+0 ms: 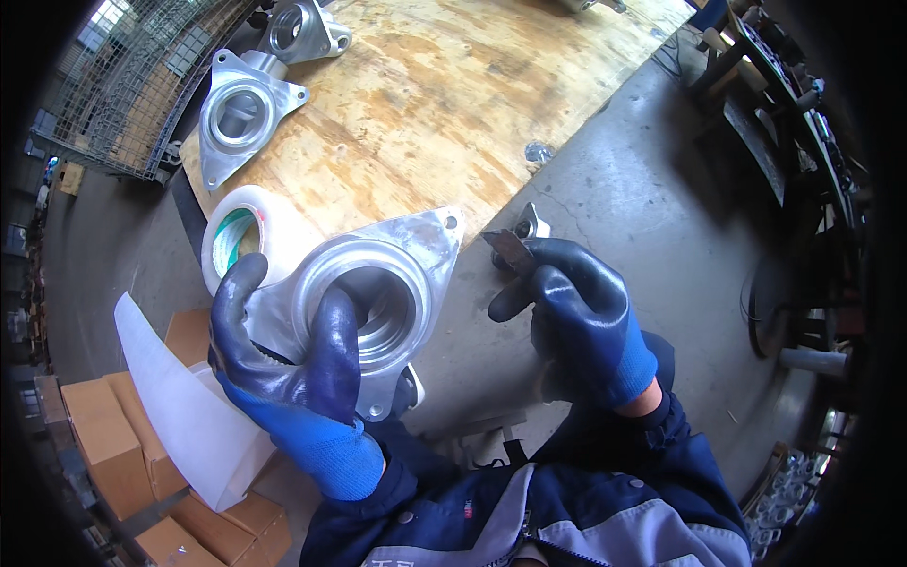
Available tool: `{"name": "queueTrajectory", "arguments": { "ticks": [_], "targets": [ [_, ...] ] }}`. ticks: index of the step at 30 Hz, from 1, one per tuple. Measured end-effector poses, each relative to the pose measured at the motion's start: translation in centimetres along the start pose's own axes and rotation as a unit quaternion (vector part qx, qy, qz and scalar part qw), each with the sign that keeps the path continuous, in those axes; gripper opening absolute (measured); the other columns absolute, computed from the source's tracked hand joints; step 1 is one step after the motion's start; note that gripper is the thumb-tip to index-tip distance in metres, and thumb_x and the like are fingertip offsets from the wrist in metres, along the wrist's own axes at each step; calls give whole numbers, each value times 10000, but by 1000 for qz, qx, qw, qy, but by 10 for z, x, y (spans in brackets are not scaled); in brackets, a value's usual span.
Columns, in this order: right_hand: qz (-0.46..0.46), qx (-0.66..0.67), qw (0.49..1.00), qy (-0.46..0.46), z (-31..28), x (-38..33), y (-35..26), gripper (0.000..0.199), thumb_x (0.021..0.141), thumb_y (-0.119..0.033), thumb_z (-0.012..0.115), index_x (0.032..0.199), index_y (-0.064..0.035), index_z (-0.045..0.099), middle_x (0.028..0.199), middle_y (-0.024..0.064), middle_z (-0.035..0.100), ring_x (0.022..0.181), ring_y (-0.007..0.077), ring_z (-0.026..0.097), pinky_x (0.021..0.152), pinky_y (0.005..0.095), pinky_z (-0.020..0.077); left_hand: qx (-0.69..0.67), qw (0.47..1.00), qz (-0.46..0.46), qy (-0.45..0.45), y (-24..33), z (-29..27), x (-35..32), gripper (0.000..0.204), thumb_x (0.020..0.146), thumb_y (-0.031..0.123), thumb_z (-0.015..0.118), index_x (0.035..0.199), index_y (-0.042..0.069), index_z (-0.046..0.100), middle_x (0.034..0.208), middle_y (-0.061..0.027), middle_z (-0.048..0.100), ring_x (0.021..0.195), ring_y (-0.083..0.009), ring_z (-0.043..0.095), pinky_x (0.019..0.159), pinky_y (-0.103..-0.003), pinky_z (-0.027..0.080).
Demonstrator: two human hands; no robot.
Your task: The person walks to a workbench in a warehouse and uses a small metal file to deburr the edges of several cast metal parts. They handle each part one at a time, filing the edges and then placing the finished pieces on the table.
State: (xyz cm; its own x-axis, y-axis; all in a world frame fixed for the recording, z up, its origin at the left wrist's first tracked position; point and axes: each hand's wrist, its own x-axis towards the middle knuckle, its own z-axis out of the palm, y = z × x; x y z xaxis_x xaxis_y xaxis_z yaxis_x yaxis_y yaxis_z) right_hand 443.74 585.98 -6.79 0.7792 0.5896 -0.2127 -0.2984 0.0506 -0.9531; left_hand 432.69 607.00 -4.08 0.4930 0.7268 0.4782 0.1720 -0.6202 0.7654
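Gripping the aluminium flange casting, the left hand in a blue glove has one finger hooked into the central bore and the thumb round the outer edge, holding the part above the plywood table edge. The right hand, also gloved, pinches a small flat metal blade between thumb and fingertips, just beside the casting's corner lug. Two similar castings lie on the table; a tape roll sits behind the held part.

two castings lying on desk far left | tape roll sitting at near edge, behind held housing | boxes standing lower left
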Motion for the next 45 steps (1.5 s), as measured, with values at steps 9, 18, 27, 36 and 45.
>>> {"name": "queueTrajectory", "arguments": {
  "ticks": [9,18,27,36,45],
  "targets": [
    [18,62,998,-17,2,2,5,427,1082,-247,560,1442,-17,565,944,137,767,537,67,552,520,216,465,-21,1000,17,2,-3,1,3,621,746,55,810,1333,-8,618,1233,-201,647,1116,-294,669,946,-414,574],
    [-283,-440,821,229,-36,32,0,287,909,60,644,1166,-34,732,916,95,732,770,187,684,723,320,551,-36,999,-29,0,7,1,2,630,805,35,786,1398,-16,579,1299,-211,632,1140,-303,671,977,-416,580],
    [-310,-582,721,212,-37,52,-22,106,773,-75,672,879,-79,662,746,145,646,671,372,652,624,449,508,3,1000,7,-16,-5,1,4,658,849,231,800,1414,-12,566,1291,-230,648,1142,-324,684,979,-442,581],
    [-302,-625,689,205,-38,57,-22,147,733,-99,688,876,-101,654,736,132,630,659,349,649,605,431,508,9,1000,21,-21,-9,-4,3,569,886,242,790,1387,39,612,1334,-173,643,1241,-327,627,1059,-459,523],
    [-294,-641,681,197,-43,56,-22,159,744,-95,685,903,-88,680,754,130,653,663,348,658,604,428,516,25,999,29,-29,-11,-1,3,574,892,259,773,1395,37,606,1336,-174,643,1235,-328,628,1057,-458,523]
  ]
}}
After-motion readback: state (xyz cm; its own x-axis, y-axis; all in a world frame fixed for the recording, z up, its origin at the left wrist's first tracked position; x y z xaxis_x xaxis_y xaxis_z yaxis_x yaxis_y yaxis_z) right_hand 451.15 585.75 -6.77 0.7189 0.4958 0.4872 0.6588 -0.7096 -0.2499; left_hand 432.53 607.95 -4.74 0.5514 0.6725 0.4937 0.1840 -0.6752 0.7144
